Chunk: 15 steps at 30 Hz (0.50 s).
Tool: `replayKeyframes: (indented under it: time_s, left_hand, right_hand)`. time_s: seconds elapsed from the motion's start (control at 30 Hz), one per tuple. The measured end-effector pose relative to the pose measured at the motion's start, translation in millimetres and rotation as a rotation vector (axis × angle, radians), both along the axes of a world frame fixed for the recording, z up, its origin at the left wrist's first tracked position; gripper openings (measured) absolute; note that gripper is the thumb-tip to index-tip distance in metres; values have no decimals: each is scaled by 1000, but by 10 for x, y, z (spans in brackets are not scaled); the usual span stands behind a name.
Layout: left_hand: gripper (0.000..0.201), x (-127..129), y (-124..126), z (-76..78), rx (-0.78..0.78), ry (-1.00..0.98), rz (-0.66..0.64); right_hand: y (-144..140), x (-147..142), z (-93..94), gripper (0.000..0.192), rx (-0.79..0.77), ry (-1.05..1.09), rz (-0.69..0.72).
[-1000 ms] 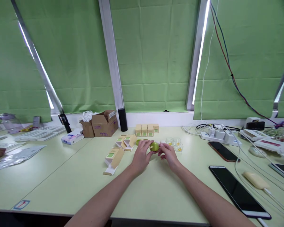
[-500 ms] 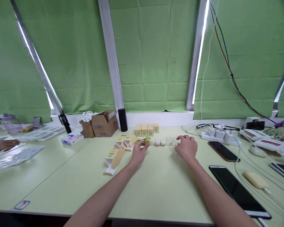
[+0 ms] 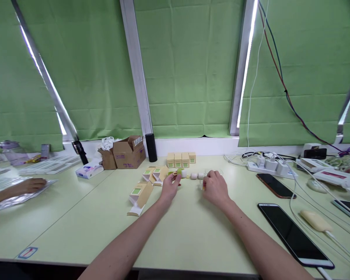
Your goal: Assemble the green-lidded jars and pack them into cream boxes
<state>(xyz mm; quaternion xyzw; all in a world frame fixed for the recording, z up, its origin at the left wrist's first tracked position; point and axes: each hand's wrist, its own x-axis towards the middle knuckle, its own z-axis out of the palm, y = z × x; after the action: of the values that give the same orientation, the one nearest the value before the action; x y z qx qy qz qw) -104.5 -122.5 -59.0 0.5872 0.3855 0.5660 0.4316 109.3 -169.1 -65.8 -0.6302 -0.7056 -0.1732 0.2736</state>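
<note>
My left hand is closed in a pinch on a small green piece beside the opened cartons. Just right of its fingertips are a small white piece and two pale pink-white caps in a row. My right hand is closed with fingers pointing down, holding a small clear jar that shows at its left edge, mostly hidden by the fingers. Behind that hand, part of another clear piece shows.
Opened small cartons lie left of my left hand, and several closed ones stand behind. A phone, a tablet and a power strip with cables lie right. At far left, another person's hand touches a plastic bag.
My right hand has moved left and slightly toward me, bringing the clear jar closer to the caps. My left hand has barely moved. The other person's hand has moved right onto the plastic bag.
</note>
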Motion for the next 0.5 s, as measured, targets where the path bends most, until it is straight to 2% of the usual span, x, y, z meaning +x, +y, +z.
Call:
replayKeyframes:
  time_s: [0.1,0.17,0.37,0.43,0.5]
  left_hand:
    - [58,-1,-7,-2,-6,-9,2]
    - [58,-1,-5,-7,-6,-13,5]
    - [60,-1,4,-6,-11,-13,13]
    - [61,-1,3,-6,-17,-10,17]
    - [62,0,5,-9,-23,-10,20]
  right_hand:
    - [-43,-218,-73,16,24,3,131]
    - [-54,-270,-106,19,4,37,170]
    - [44,-132,-186,56,-91,393,155]
    - [103,-99,-245,57,-151,493,186]
    - [159,-94,-299,50,-179,559,212]
